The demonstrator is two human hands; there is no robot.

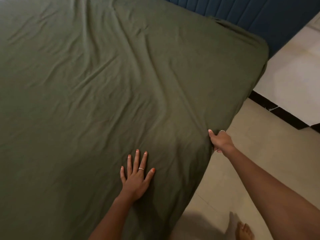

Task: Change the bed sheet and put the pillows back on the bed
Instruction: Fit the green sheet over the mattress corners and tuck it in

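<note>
Two bare hands work on a bed covered by a dark green sheet, which is the landmark for everything here. The sheet is spread across the whole top of the mattress and runs down over its near-right side; long soft creases cross its middle, running from the far end toward the near edge. At the far corner the fabric is bunched and folded over where it meets the blue padded headboard.

The left hand lies flat on top of the sheet, close to its near-right edge, palm down with the fingers straight and spread, pressing on the cloth. A thin ring sits on one finger, and the nails are painted orange-red.

The right hand is at the sheet's right edge, farther along than the left hand. Its fingers are curled round a pinch of the fabric where it turns over the side of the mattress, and folds in the cloth fan out from that grip. A ring shows on this hand too.

Beside the sheet's right edge is a pale tiled floor. A dark skirting strip runs along the base of a white wall beyond it. A bare foot stands on the floor, near the sheet's lower right corner.
</note>
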